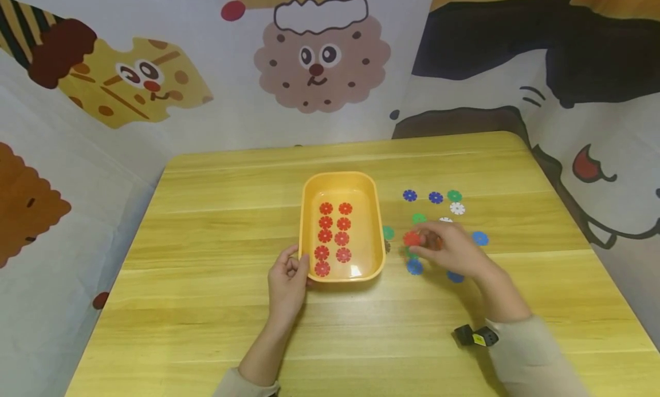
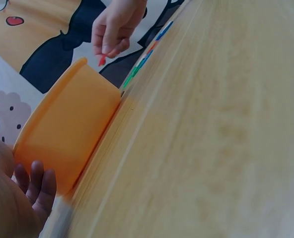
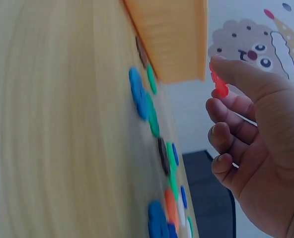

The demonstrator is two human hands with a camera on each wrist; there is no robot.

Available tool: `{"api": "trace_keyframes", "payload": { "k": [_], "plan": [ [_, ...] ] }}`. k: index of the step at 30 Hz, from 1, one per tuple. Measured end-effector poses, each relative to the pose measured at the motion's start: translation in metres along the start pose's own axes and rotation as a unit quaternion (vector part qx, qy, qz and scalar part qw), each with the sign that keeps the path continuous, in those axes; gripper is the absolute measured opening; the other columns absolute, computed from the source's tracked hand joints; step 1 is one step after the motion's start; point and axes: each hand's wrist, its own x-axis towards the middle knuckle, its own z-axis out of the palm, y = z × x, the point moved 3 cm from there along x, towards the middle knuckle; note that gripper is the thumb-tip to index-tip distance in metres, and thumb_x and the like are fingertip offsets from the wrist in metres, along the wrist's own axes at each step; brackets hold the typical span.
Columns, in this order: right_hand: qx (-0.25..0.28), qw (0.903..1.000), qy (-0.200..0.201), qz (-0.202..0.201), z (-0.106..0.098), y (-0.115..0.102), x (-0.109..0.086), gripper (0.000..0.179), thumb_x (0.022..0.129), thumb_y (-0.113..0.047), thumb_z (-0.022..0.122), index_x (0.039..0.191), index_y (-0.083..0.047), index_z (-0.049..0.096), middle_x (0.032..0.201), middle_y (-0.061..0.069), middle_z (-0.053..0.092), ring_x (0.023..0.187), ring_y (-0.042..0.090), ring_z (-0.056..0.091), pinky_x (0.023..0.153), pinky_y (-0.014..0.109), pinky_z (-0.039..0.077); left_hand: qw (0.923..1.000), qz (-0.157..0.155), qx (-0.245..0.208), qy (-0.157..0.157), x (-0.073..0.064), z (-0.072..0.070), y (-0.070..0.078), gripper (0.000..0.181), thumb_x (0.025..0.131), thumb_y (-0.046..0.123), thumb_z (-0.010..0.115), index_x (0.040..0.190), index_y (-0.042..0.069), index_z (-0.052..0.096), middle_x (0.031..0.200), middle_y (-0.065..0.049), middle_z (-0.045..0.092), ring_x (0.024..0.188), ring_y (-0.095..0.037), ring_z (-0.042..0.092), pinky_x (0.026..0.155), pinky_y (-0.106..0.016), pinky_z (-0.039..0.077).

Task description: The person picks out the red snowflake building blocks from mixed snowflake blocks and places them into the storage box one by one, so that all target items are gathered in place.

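A yellow-orange plastic tray (image 1: 342, 276) stands on the table with several red, notched snowflake discs (image 1: 325, 221) in two columns inside. At its near left corner my left hand (image 1: 289, 282) holds the rim, thumb on the edge and the other fingers (image 2: 36, 181) against the outer wall. To the right of the tray, my right hand (image 1: 451, 251) pinches another red snowflake disc (image 3: 218, 82) between thumb and index finger. The held disc is raised above the loose discs on the table, as the right wrist view shows.
Loose snowflake discs lie right of the tray: dark blue (image 1: 435, 197), green (image 1: 454, 196), white (image 1: 456, 208) and lighter blue (image 1: 480, 238) among them. Some are partly hidden by the right hand. A cartoon-printed cloth (image 1: 216, 122) hangs behind the wooden table (image 1: 206, 225).
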Motion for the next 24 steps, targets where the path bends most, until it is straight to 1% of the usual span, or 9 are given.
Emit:
{"api": "trace_keyframes", "payload": {
  "k": [2,6,8,11,14,18,21,24],
  "plan": [
    [0.012,0.9999,-0.004,-0.009,0.003,-0.005,0.004,0.026,0.087,-0.015,0.082,0.110,-0.010,0.072,0.077,-0.011,0.060,0.063,0.007,0.052,0.051,0.021,0.049,1.0000,0.003,0.003,0.002,0.000,0.000,-0.001,0.033,0.099,0.012,0.065,0.128,-0.002,0.060,0.073,-0.013,0.061,0.054,-0.017,0.062,0.050,-0.028,0.060],
    [0.019,0.9996,-0.020,-0.004,0.008,-0.017,0.012,0.028,0.087,-0.017,0.081,0.113,-0.012,0.071,0.074,-0.011,0.058,0.060,0.008,0.049,0.050,0.022,0.047,1.0000,0.007,0.001,0.002,0.000,0.000,-0.001,0.034,0.099,0.012,0.065,0.129,-0.003,0.060,0.073,-0.013,0.061,0.054,-0.018,0.062,0.050,-0.028,0.060],
    [0.018,0.9995,-0.028,0.003,0.010,-0.022,0.016,0.031,0.087,-0.020,0.082,0.115,-0.013,0.071,0.075,-0.011,0.059,0.062,0.009,0.051,0.051,0.023,0.048,1.0000,0.007,-0.001,0.001,0.000,-0.001,-0.001,0.034,0.099,0.012,0.065,0.129,-0.003,0.060,0.073,-0.013,0.061,0.054,-0.019,0.062,0.050,-0.028,0.060],
    [0.017,0.9993,-0.034,0.000,0.013,-0.031,0.023,0.035,0.087,-0.024,0.082,0.118,-0.012,0.070,0.080,-0.011,0.061,0.067,0.010,0.054,0.055,0.024,0.051,1.0000,0.008,0.000,0.001,0.000,-0.001,-0.001,0.035,0.099,0.012,0.065,0.129,-0.004,0.060,0.072,-0.013,0.061,0.055,-0.020,0.062,0.050,-0.027,0.060],
    [0.022,0.9989,-0.036,-0.021,0.016,-0.040,0.031,0.036,0.087,-0.022,0.082,0.118,-0.010,0.070,0.083,-0.011,0.063,0.070,0.011,0.056,0.056,0.026,0.052,1.0000,0.008,0.002,0.001,0.000,-0.001,-0.001,0.034,0.099,0.012,0.065,0.129,-0.003,0.060,0.072,-0.012,0.061,0.055,-0.022,0.063,0.050,-0.028,0.060],
    [0.036,0.9966,-0.034,-0.066,0.022,-0.054,0.041,0.034,0.086,-0.016,0.082,0.116,-0.007,0.071,0.085,-0.007,0.065,0.071,0.015,0.058,0.057,0.029,0.054,1.0000,0.007,0.001,0.001,0.000,-0.001,-0.001,0.033,0.099,0.011,0.064,0.129,-0.001,0.061,0.072,-0.011,0.061,0.056,-0.021,0.062,0.051,-0.029,0.060],
    [0.030,0.9948,-0.036,-0.091,0.026,-0.064,0.046,0.035,0.086,-0.016,0.082,0.117,-0.004,0.070,0.084,-0.003,0.064,0.072,0.018,0.059,0.059,0.032,0.055,1.0000,0.005,-0.002,0.000,0.000,-0.001,-0.001,0.033,0.099,0.011,0.064,0.129,0.001,0.061,0.073,-0.011,0.061,0.056,-0.022,0.062,0.051,-0.029,0.060],
    [0.007,0.9941,-0.044,-0.099,0.031,-0.072,0.051,0.038,0.085,-0.019,0.083,0.118,-0.005,0.070,0.085,0.000,0.065,0.073,0.017,0.059,0.061,0.032,0.056,1.0000,0.003,-0.005,-0.001,0.000,-0.001,-0.002,0.033,0.098,0.011,0.064,0.130,0.001,0.060,0.073,-0.012,0.060,0.057,-0.022,0.062,0.052,-0.030,0.061]
  ]
}}
